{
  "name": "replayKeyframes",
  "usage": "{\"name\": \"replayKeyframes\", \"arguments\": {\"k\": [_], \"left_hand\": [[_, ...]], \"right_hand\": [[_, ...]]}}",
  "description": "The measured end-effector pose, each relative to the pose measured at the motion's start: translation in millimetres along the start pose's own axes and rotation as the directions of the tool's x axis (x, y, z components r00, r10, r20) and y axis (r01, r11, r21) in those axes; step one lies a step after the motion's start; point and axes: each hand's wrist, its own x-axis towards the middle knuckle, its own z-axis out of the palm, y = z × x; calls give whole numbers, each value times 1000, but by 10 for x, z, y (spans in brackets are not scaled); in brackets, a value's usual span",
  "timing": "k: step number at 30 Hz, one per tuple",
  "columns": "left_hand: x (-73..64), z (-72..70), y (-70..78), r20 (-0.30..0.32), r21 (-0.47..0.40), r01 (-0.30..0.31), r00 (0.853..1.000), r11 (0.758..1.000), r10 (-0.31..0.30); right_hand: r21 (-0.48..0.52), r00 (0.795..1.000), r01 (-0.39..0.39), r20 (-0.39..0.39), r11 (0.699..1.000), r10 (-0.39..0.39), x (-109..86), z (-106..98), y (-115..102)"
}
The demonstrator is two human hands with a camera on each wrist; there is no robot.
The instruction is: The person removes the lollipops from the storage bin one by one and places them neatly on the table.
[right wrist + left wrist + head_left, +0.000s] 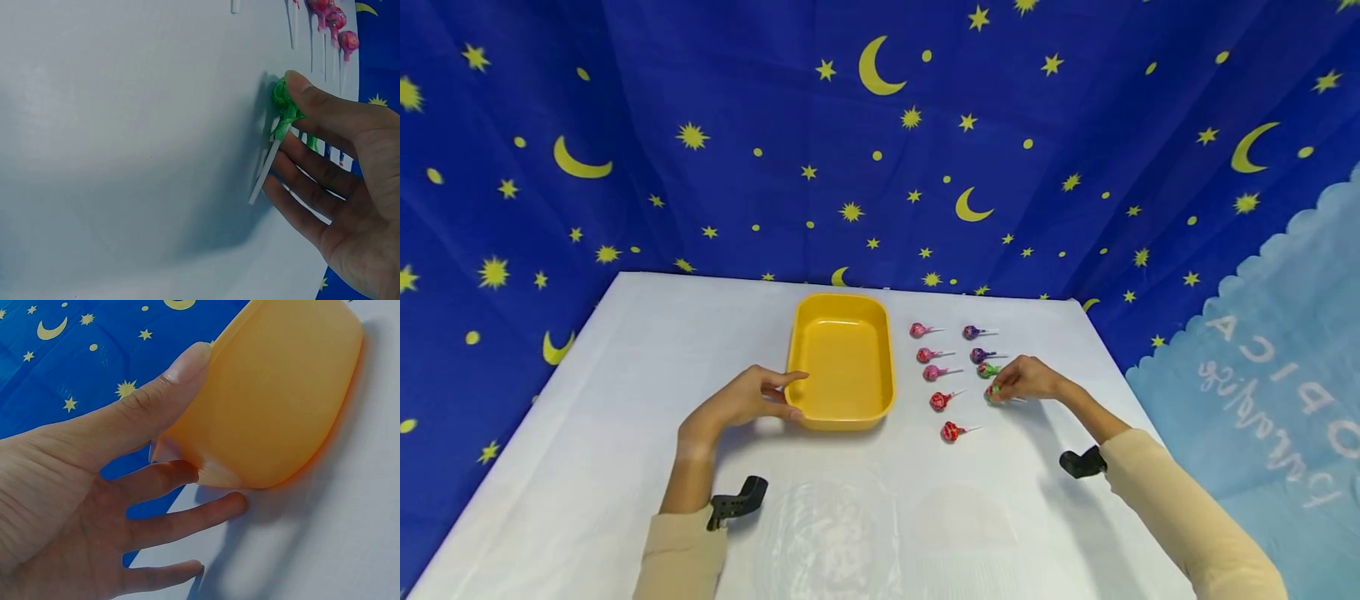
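Note:
At the front left corner of a yellow plastic tray (842, 422), my left hand (747, 398) pinches the rim between thumb and index finger. The left wrist view shows the thumb against the wall of the tray (281, 394) while the other fingers stretch out below. My right hand (1028, 378) pinches a green-wrapped lollipop (282, 100) by its head, the thumb lying over the wrapper. Its white stick points down and away from the fingers in the right wrist view. Just beyond that hand lies another green lollipop (987, 370).
Two purple lollipops (977, 355) lie behind the green ones. To their left runs a column of pink lollipops (932, 372) and red lollipops (951, 432), sticks pointing right. All rest on a white table (647, 350), with a blue star-patterned cloth (737, 100) behind it.

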Motion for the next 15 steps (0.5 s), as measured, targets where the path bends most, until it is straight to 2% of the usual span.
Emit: {"name": "replayKeyframes", "arguments": {"k": [6,10,15], "left_hand": [[-70,-40,-62,-10,-26,23,1000,999,-23],[-58,16,-81,-9,-49,-1,1000,999,1],[-9,99,-86,-16,-41,-22,1000,999,21]], "right_hand": [[-23,999,44,-26,999,-45,86,50,-47],[-25,999,6,-37,1000,-7,47,-19,-39],[-11,996,-29,-91,1000,28,-23,-133,1]]}}
